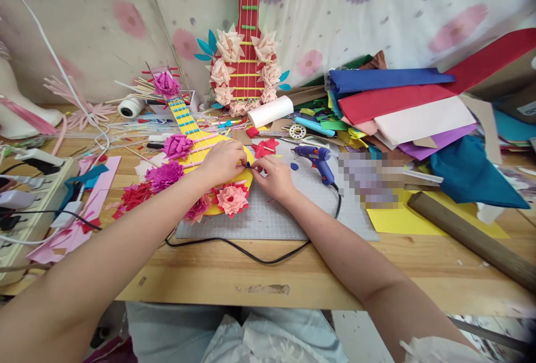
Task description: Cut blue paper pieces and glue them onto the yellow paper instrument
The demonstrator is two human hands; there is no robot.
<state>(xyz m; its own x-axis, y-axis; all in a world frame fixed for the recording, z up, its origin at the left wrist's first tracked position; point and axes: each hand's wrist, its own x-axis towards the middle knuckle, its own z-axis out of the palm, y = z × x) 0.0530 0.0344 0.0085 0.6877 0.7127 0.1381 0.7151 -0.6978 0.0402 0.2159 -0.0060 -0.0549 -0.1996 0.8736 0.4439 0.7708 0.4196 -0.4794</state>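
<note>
A yellow paper pipa-shaped instrument (213,148) lies on the grey cutting mat (276,223), trimmed with purple, red and pink paper flowers (233,200). Over its right edge, my left hand (226,161) and my right hand (273,177) meet, fingertips pinched on a small dark blue paper piece (248,165). Its exact shape is mostly hidden by the fingers. Another dark blue scrap (294,166) rests on the mat just right of my right hand. Beyond the hands is a red paper flower (266,148). A blue hot glue gun (316,161) lies to the right.
A red instrument with cream flowers (247,67) leans against the back curtain. Folded coloured paper (402,100) is piled at right, near a brown roll (469,234). The glue gun's black cord (259,261) loops along the front. A power strip (29,212) stands at left.
</note>
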